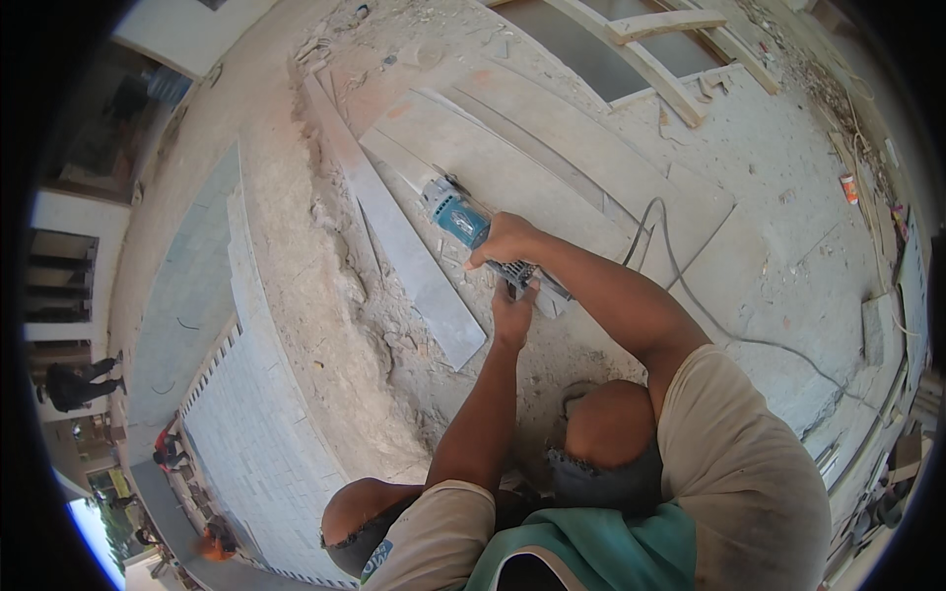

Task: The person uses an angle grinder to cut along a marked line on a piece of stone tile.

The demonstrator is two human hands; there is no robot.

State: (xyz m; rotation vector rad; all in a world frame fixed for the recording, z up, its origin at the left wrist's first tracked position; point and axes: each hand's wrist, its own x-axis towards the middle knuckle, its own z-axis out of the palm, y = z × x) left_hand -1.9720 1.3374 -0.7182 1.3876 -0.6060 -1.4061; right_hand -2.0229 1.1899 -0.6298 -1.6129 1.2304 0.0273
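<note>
A teal angle grinder point(460, 219) with a grey metal head lies across the middle of the view, its head pointing to the far left. My right hand point(508, 239) is wrapped round the rear of its teal body. Closer to me, my left hand point(512, 311) grips the dark tail end. The head sits at the edge of a large pale stone slab point(493, 148), where a light dusty streak shows; the disc cannot be made out clearly. To the left of the grinder lies a long narrow grey slab strip point(419, 266).
A grey power cable point(680, 271) loops off to the right. Beyond the slabs, a wooden frame point(650, 59) borders a pit. On the left, a broken concrete edge point(340, 266) runs beside a tiled lower area point(256, 394), with other people point(79, 384) farther off. An orange cup point(848, 188) stands at right.
</note>
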